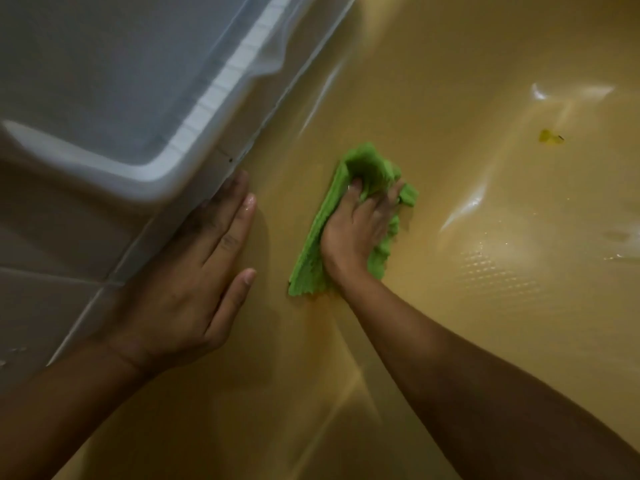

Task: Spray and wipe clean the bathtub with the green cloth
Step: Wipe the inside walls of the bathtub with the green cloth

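Observation:
The yellow bathtub [467,81] fills most of the view, its surface wet and shiny. A crumpled green cloth [313,251] lies against the tub's inner wall near the middle of the frame. My right hand [353,230] grips the cloth, fingers curled into its folds, and presses it on the tub. My left hand [194,282] rests flat with straight fingers on the tub's rim, beside the edge of a translucent container. No spray bottle is in view.
A large translucent plastic container [121,81] stands at the upper left, right at the tub's rim. Grey tiles [45,299] lie below it at the left. A small yellow-green speck [550,136] sits on the tub floor at the right, near a dimpled anti-slip patch [502,271].

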Tool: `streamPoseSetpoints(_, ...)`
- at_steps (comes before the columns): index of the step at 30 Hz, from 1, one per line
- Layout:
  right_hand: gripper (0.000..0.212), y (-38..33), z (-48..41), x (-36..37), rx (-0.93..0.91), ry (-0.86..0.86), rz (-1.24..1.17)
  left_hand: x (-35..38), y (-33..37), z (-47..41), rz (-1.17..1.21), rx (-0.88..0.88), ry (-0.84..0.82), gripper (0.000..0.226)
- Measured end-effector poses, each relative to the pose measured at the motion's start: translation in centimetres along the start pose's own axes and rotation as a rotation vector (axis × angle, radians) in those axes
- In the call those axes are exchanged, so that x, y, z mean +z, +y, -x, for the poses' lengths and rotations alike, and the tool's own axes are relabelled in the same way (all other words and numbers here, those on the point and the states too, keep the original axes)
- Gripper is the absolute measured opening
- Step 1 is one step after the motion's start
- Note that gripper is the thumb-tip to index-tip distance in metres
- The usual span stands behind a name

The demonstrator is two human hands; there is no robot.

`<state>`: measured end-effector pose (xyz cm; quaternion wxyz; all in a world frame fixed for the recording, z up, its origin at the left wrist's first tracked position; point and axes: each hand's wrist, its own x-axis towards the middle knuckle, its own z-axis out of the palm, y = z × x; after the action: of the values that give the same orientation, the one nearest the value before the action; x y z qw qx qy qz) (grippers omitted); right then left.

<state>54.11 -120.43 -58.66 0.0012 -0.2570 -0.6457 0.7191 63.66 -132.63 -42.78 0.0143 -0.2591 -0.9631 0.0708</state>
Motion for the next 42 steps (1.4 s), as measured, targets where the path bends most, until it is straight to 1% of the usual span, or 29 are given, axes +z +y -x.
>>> streamPoseSetpoints(3,0.069,-4.8,-2.2,0.2,-0.01,-0.009,0.026,0.0,0.1,-0.7,-0.004,0.004,-0.01,0.069)
streamPoseSetpoints(4,0.068,-6.1,-2.6,0.2,-0.047,-0.01,0.029,0.0,0.1,-1.1,0.001,0.002,-0.012,0.069)
streamPoseSetpoints(6,0.067,-7.6,-2.9,0.4,-0.18,0.011,0.051,0.0,0.2,-1.9,0.019,-0.005,-0.003,0.068)
streamPoseSetpoints(10,0.07,-7.2,-3.3,0.1,-0.433,0.057,0.11,0.0,0.2,-3.7,0.049,-0.02,0.019,0.068)
streamPoseSetpoints(14,0.075,-5.1,-5.6,-0.9,-0.594,0.067,0.149,-0.1,0.4,-5.0,0.066,-0.026,0.013,0.068)
streamPoseSetpoints(16,0.074,-3.9,-7.0,-1.2,-0.576,0.076,0.126,0.0,0.4,-5.6,0.074,-0.028,0.018,0.068)
streamPoseSetpoints(19,0.069,-1.5,-9.5,-1.8,-0.462,0.097,0.07,0.2,0.4,-6.5,0.07,-0.023,0.023,0.068)
streamPoseSetpoints(21,0.067,0.1,-10.7,-2.4,-0.339,0.108,0.028,0.3,0.5,-6.9,0.063,-0.018,0.02,0.069)
streamPoseSetpoints(25,0.075,2.5,-9.6,-3.0,-0.047,0.057,0.005,0.3,0.5,-7.6,0.062,-0.012,0.014,0.069)
streamPoseSetpoints(27,0.066,3.9,-7.7,-2.9,0.008,0.032,0.005,0.3,0.5,-8.0,0.07,-0.016,0.015,0.068)
streamPoseSetpoints(28,0.062,4.7,-6.5,-2.8,0.005,0.03,0.006,0.4,0.5,-8.1,0.072,-0.016,0.014,0.068)
streamPoseSetpoints(30,0.061,6.3,-4.3,-2.6,-0.04,0.024,0.015,0.5,0.4,-8.4,0.072,-0.016,0.014,0.068)
streamPoseSetpoints(33,0.064,8.8,-2.8,-2.8,-0.146,-0.003,0.033,0.6,0.3,-9.0,0.071,-0.017,0.013,0.067)
streamPoseSetpoints(36,0.073,11.1,-4.4,-4.2,-0.178,-0.006,0.059,0.7,0.2,-9.6,0.079,-0.023,0.02,0.066)
streamPoseSetpoints(38,0.08,12.8,-6.9,-5.9,-0.186,0.041,0.211,0.7,0.2,-9.8,0.08,-0.021,0.017,0.066)
streamPoseSetpoints(39,0.08,13.5,-8.5,-6.9,-0.197,0.055,0.305,0.7,0.2,-9.9,0.077,-0.021,0.014,0.067)
streamPoseSetpoints(41,0.07,14.3,-11.9,-8.7,-0.234,0.067,0.45,0.7,0.2,-10.2,0.071,-0.024,0.011,0.067)
streamPoseSetpoints(42,0.064,14.2,-13.4,-9.4,-0.249,0.071,0.484,0.7,0.2,-10.4,0.072,-0.024,0.009,0.067)
